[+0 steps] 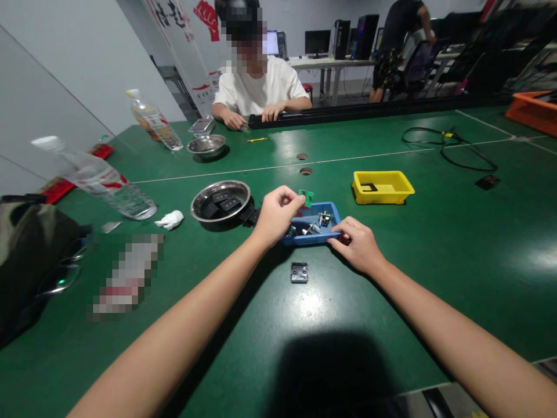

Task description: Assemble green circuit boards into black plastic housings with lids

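Note:
Between the thumb and fingers of my left hand [278, 213] is a small green circuit board [307, 198], raised over the blue bin [333, 210]. Small metal parts [324, 219] lie inside that bin. At the bin's right front corner, my right hand [357, 242] has its thumb and fingers closed on the rim. A small black plastic housing [299, 272] rests on the green table just in front of the bin. Left of my left hand stands a steel bowl [221, 217] with black plastic pieces [227, 203] in it.
A yellow bin [383, 188] stands to the right, beyond my right hand. Plastic bottles [107, 180], crumpled tissue [170, 220] and a dark bag [35, 261] are on the left. A black cable [450, 148] lies far right. Opposite, a person in a white shirt [261, 87] sits working.

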### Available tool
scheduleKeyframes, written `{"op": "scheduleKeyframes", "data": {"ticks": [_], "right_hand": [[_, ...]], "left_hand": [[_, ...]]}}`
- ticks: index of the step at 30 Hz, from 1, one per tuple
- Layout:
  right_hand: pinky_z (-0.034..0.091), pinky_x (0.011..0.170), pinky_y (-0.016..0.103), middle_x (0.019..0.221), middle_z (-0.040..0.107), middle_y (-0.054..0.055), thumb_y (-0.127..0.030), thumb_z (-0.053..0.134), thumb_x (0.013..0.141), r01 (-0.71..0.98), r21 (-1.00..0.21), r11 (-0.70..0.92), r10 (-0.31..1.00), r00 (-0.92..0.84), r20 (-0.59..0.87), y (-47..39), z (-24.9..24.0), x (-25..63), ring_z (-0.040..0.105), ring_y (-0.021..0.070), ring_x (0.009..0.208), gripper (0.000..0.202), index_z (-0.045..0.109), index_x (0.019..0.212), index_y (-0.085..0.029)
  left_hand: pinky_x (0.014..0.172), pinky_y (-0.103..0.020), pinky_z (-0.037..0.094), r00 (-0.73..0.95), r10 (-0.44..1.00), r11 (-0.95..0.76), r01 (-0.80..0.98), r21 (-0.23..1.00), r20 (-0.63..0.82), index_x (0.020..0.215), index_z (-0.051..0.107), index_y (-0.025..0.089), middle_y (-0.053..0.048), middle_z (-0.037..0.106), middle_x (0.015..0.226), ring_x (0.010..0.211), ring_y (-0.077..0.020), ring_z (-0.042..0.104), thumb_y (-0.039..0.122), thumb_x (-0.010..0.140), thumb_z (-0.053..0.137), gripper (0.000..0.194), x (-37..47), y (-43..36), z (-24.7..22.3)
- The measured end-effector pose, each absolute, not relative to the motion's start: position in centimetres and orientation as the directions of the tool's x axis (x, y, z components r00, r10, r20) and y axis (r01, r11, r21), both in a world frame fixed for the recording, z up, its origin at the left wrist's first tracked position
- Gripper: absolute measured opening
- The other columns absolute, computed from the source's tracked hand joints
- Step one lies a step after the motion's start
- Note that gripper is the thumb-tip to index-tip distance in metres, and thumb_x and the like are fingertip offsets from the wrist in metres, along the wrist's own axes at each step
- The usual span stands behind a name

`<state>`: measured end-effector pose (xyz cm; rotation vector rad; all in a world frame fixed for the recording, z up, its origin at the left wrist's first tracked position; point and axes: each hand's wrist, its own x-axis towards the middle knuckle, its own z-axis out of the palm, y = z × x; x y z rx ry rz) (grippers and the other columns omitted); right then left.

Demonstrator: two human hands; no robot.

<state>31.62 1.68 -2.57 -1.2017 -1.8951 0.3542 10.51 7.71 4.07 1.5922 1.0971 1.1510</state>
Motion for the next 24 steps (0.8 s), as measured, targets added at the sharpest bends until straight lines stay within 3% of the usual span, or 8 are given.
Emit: {"op": "scheduleKeyframes", "data": {"ticks": [4, 10, 13, 18, 24], "right_hand": [[0.046, 0.065, 0.030, 0.080, 0.060, 0.003, -0.024, 0.066, 0.087, 0.657, -0.641, 0.396, 0.867, -0.038, 0.497, 2.2, -3.0, 31.8, 0.055, 0.0176, 0.068, 0.005, 0.067, 0.084, -0.020], [0.050, 0.074, 0.034, 0.086, 0.058, 0.005, -0.024, 0.063, 0.089, 0.732, -0.593, 0.335, 0.832, 0.066, 0.551, 6.3, -3.4, 31.4, 0.057, 0.0204, 0.074, 0.005, 0.065, 0.089, -0.020], [0.052, 0.081, 0.039, 0.093, 0.061, 0.009, -0.028, 0.060, 0.095, 0.748, -0.570, 0.341, 0.831, 0.043, 0.554, 9.3, -3.0, 30.3, 0.060, 0.0235, 0.085, 0.011, 0.066, 0.094, -0.019], [0.057, 0.091, 0.043, 0.126, 0.064, 0.011, -0.036, 0.062, 0.099, 0.732, -0.539, 0.417, 0.832, -0.069, 0.550, 12.2, -2.2, 28.8, 0.065, 0.0228, 0.107, 0.031, 0.063, 0.124, -0.018], [0.057, 0.094, 0.045, 0.132, 0.062, 0.010, -0.037, 0.062, 0.099, 0.717, -0.567, 0.405, 0.845, -0.058, 0.531, 11.7, -2.0, 29.1, 0.065, 0.0233, 0.112, 0.036, 0.061, 0.129, -0.019]], "left_hand": [[0.061, -0.025, 0.049, 0.199, 0.973, -0.147, 0.153, 0.977, 0.115, 0.072, 0.054, 0.018, 0.001, 0.064, 0.063, 0.061, -0.0148, 0.064, 0.038, 0.076, 0.074, 0.028, 7.0, 4.5, 3.1], [0.062, -0.024, 0.047, 0.211, 0.974, -0.154, 0.351, 0.924, 0.082, 0.077, 0.060, 0.016, 0.000, 0.064, 0.073, 0.065, -0.0126, 0.059, 0.036, 0.081, 0.071, 0.023, 3.8, 0.4, 0.0], [0.068, -0.027, 0.050, 0.222, 0.964, -0.226, 0.398, 0.889, 0.146, 0.083, 0.063, 0.016, -0.003, 0.069, 0.081, 0.072, -0.0150, 0.063, 0.034, 0.084, 0.069, 0.018, 3.7, 0.0, -0.7], [0.076, -0.031, 0.054, 0.314, 0.899, -0.431, 0.513, 0.743, 0.304, 0.089, 0.067, 0.018, -0.005, 0.073, 0.088, 0.080, -0.0180, 0.068, 0.025, 0.087, 0.067, 0.007, 3.6, 0.3, -0.8], [0.087, -0.031, 0.056, 0.420, 0.824, -0.562, 0.512, 0.650, 0.381, 0.090, 0.065, 0.019, -0.006, 0.074, 0.099, 0.093, -0.0185, 0.071, 0.015, 0.088, 0.067, 0.004, 3.2, 0.3, -1.3]]}}
